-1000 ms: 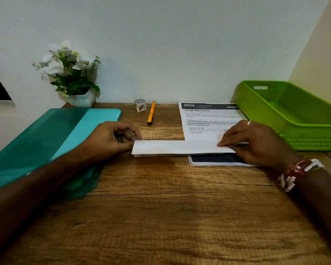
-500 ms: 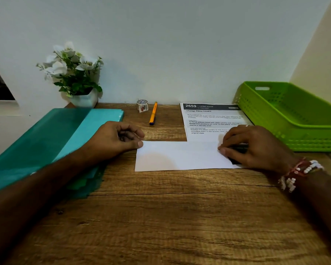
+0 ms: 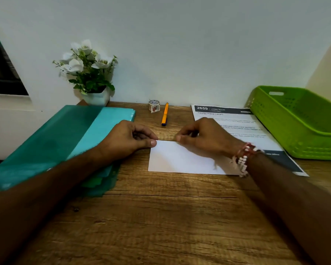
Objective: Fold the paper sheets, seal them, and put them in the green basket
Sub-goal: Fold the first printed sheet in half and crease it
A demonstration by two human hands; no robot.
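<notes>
A folded white paper (image 3: 180,159) lies flat on the wooden desk, its right part over a printed sheet (image 3: 235,121). My left hand (image 3: 130,138) pinches the paper's top-left corner, thumb on top and fingers curled. My right hand (image 3: 204,136), fingers curled too, pinches the paper's top edge a little right of the left hand. The green basket (image 3: 298,131) stands at the far right and looks empty. A small roll of tape (image 3: 153,106) sits near the wall behind the hands.
An orange pen (image 3: 164,114) lies beside the tape. A teal folder (image 3: 69,138) covers the desk's left side under my left forearm. A white flower pot (image 3: 97,96) stands at the back left. Bare wood stretches in front of the paper.
The narrow strip has become a wider folded rectangle. My right hand has slid left along its top edge, from the right end to near my left hand. My left hand stayed at the corner.
</notes>
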